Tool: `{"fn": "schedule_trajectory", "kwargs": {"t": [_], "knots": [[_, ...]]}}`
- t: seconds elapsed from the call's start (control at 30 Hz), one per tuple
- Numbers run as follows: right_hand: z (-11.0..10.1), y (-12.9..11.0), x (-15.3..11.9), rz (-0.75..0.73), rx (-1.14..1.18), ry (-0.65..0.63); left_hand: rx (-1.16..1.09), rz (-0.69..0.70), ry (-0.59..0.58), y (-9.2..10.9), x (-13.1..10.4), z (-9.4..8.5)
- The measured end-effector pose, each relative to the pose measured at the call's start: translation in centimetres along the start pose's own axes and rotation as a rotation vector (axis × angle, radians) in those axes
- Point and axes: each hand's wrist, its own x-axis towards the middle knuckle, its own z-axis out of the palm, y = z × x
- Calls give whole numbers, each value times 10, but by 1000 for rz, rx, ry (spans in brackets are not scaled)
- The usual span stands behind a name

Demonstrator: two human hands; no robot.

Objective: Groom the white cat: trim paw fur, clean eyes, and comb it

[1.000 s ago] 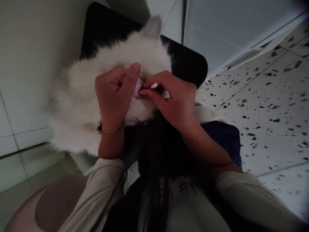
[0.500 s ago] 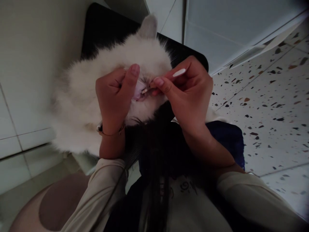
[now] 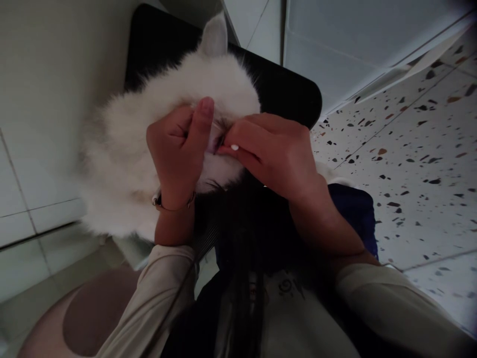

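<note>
Left hand (image 3: 176,149) pinches the ear (image 3: 213,141) of the cat (image 3: 124,139). Right hand (image 3: 278,154), pinching the swab (image 3: 234,147), has moved back against the ear; contact appears resumed.

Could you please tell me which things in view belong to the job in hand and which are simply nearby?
In use: left hand; right hand; small white item in it; white-furred animal; pinkish ear; black surface beneath.

Just nearby: rounded pinkish-brown object; white panel.
</note>
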Motion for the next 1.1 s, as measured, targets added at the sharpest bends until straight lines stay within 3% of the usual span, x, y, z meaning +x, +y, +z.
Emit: {"fn": "schedule_trajectory", "kwargs": {"t": [0.1,0.27,0.43,0.53,0.7,0.8,0.9,1.1], "knots": [[-2,-3,2,95,94,-10,2,9,17,1,-1,2],[7,-6,-4,273,253,209,72,14,9,7,-4,3],[16,-6,-3,499,623,348,182,-24,-58,15,-7,3],[18,-2,0,546,830,425,240,-3,-15,10,-6,6],[19,8,1,684,943,380,344,-12,46,-3,-2,9],[20,12,1,700,923,383,352,-61,21,-1,-2,9],[23,10,1,694,813,451,236,-20,50,2,-2,9],[24,-2,-2,477,706,546,116,27,62,2,-2,10]]}}
